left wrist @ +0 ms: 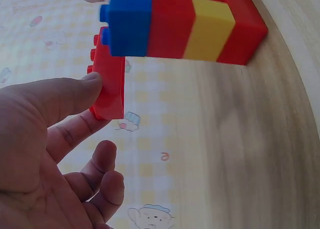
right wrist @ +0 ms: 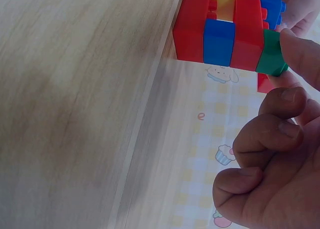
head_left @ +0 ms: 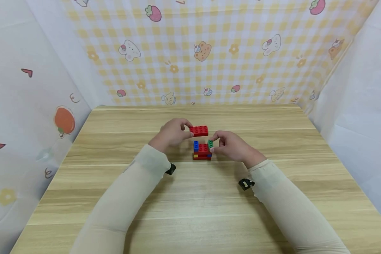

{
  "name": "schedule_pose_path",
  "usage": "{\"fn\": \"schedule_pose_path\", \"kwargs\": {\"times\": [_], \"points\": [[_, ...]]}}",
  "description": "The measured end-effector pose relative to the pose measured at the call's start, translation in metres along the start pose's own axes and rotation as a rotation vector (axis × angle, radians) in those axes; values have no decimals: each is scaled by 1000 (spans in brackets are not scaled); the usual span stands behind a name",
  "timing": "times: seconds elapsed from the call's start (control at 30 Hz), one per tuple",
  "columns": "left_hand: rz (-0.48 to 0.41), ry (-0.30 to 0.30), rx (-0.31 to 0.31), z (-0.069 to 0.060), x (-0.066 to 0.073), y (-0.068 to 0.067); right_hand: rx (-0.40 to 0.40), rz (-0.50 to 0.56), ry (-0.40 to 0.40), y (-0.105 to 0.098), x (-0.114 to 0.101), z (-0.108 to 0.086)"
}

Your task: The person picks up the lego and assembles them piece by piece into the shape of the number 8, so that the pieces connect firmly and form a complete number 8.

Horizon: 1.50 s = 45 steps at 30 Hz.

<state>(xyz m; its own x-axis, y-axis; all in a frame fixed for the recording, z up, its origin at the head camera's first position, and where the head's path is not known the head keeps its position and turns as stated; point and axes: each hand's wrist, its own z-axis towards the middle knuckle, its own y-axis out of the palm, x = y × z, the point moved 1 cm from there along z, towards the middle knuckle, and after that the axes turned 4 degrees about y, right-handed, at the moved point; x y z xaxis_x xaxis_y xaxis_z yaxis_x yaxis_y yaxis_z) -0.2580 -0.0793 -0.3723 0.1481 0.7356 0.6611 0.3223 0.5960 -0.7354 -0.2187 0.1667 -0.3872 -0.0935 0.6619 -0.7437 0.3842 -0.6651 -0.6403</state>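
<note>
My left hand (head_left: 174, 132) pinches one end of a loose red brick (head_left: 199, 131) between thumb and finger. That brick hangs behind and above a small stack, apart from it. In the stack a red brick (left wrist: 172, 24) lies over a yellow brick (left wrist: 209, 30) and a blue brick (right wrist: 218, 43), with another red brick (right wrist: 191, 26) at the bottom. On top stand a blue brick (head_left: 195, 146) at the left end and a green brick (head_left: 210, 144) at the right end. Thumb and forefinger of my right hand (head_left: 231, 146) pinch the green brick, its other fingers curled.
The stack stands on a wood-grain table (head_left: 197, 204). Behind the table hangs a yellow checked cloth (head_left: 177, 46) with cartoon prints. White sheets flank both sides. A black strap piece (head_left: 246, 183) sits at the right wrist.
</note>
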Motion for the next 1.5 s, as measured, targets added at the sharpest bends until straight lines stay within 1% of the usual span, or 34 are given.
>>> {"fn": "schedule_pose_path", "kwargs": {"times": [0.17,0.3,0.47,0.57,0.8,1.07,1.27,1.5], "points": [[-8,15,-10,-7,3,-5,2,4,-5,0,1,0],[-33,29,-16,-13,8,-8,3,10,-8,0,1,0],[-56,50,-18,-19,12,-7,-2,10,-1,0,1,0],[-74,57,-17,-22,11,-5,-9,11,2,-1,1,0],[-148,79,-28,-29,10,1,-9,13,12,-1,1,0],[-160,93,-33,-33,5,10,-8,36,6,-1,2,1],[-175,106,-34,-34,3,12,-11,54,9,-1,1,1],[-172,99,-35,-35,3,14,-17,70,8,-1,2,1]]}}
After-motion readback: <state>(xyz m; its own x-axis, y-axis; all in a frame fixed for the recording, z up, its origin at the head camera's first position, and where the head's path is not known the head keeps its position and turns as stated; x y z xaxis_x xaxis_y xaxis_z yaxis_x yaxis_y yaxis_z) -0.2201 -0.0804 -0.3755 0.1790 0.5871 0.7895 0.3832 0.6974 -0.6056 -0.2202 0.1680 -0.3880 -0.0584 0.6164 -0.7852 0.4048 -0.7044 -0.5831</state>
